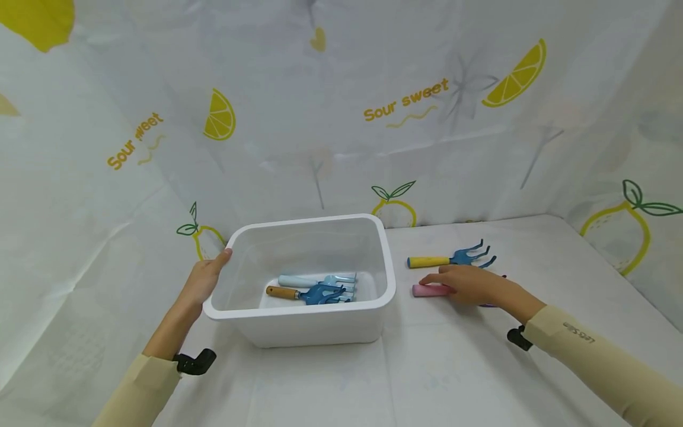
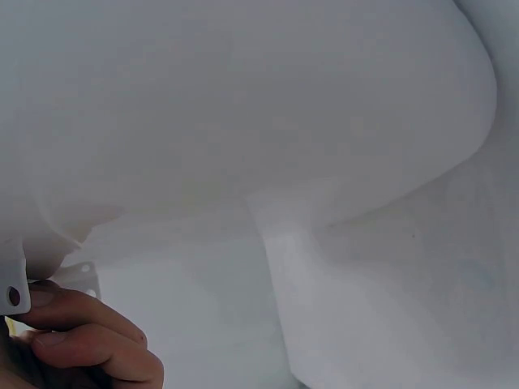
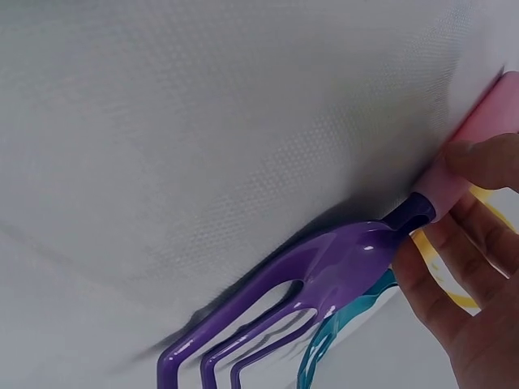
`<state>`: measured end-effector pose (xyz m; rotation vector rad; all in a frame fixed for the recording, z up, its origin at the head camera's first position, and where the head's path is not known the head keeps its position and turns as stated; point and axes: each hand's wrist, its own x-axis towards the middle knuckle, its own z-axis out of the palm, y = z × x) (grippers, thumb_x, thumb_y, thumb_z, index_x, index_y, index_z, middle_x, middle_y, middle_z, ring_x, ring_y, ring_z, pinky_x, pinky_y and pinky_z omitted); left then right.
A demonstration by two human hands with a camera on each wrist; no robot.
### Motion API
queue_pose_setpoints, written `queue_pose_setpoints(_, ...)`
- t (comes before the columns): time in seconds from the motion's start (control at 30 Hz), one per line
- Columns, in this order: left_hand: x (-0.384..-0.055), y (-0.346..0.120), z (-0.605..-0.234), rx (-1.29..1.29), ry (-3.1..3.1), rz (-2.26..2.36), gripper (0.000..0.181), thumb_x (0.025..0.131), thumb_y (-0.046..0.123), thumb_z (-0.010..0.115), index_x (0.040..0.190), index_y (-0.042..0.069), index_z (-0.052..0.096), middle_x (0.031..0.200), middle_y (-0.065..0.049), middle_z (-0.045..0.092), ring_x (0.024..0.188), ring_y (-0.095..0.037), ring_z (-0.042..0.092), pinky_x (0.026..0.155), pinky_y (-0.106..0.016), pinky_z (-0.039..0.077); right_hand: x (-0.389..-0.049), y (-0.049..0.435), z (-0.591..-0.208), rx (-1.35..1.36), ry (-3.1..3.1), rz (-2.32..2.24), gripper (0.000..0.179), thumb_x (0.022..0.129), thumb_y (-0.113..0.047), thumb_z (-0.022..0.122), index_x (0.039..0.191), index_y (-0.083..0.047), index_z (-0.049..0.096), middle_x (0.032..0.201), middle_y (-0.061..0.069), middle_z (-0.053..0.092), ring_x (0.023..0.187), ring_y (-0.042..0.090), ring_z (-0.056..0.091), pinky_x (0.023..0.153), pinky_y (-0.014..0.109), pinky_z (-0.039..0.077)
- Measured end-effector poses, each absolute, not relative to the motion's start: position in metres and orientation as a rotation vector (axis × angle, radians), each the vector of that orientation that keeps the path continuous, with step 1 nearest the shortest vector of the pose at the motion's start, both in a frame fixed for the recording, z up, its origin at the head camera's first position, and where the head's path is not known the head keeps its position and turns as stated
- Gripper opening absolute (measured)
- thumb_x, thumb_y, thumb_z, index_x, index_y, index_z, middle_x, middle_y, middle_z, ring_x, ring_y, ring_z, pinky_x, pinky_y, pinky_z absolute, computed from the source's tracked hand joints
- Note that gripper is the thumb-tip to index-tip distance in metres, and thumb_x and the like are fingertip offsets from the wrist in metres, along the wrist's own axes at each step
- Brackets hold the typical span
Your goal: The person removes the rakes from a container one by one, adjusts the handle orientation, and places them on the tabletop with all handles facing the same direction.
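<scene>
My left hand (image 1: 204,281) grips the left rim of a white plastic tub (image 1: 320,326), its thumb over the edge; curled fingers (image 2: 97,340) show in the left wrist view. Inside the tub lie a blue hand rake with a wooden handle (image 1: 283,292) and a light blue hand rake (image 1: 296,281), partly overlapping. To the right of the tub, my right hand (image 1: 469,283) pinches the pink handle of a purple hand rake (image 3: 345,263) between thumb and fingers. That rake lies low by the white cloth, its tines mostly hidden by the hand in the head view.
Just beyond my right hand lies a blue hand rake with a yellow handle (image 1: 428,261). White cloth (image 1: 427,379) covers the table. A lemon-print sheet (image 1: 299,160) rises behind the tub and along both sides.
</scene>
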<state>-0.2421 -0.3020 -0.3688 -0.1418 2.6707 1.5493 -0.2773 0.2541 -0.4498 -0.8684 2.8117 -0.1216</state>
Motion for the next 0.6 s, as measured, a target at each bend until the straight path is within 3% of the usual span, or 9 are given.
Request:
queue_pose_setpoints(0.23, -0.243, -0.302, -0.371, -0.143, 2.681, 1.535, 0.078, 0.108, 0.059, 0.035, 0.138, -0.009, 0.057, 0.117, -0.024, 0.074, 0.082, -0.017, 0.076, 0.065, -0.031, 0.061, -0.276, 0.254, -0.444, -0.913, 2.805, -0.155, 0.049, 0.093, -0.010, 0.075, 0.134, -0.035, 0.066, 0.100, -0.006, 0.066, 0.091, 0.014, 0.058, 0.081, 0.041, 0.059)
queue_pose_setpoints(0.5, -0.242, -0.302, -0.371, -0.129, 2.706, 1.525, 0.080, 0.107, 0.062, 0.034, 0.138, -0.007, 0.058, 0.123, -0.028, 0.071, 0.088, -0.023, 0.077, 0.066, -0.031, 0.062, -0.278, 0.255, -0.428, -0.952, 2.800, -0.221, 0.043, 0.095, -0.023, 0.075, 0.137, -0.026, 0.065, 0.107, -0.002, 0.070, 0.093, 0.014, 0.065, 0.078, 0.035, 0.056)
queue_pose_setpoints(0.6, -0.241, -0.302, -0.371, -0.118, 2.711, 1.522, 0.081, 0.107, 0.064, 0.035, 0.137, -0.007, 0.058, 0.122, -0.028, 0.071, 0.090, -0.027, 0.078, 0.067, -0.032, 0.062, -0.279, 0.256, -0.417, -0.953, 2.797, -0.263, 0.047, 0.094, -0.020, 0.076, 0.140, -0.025, 0.063, 0.107, 0.000, 0.068, 0.093, 0.017, 0.066, 0.076, 0.035, 0.056)
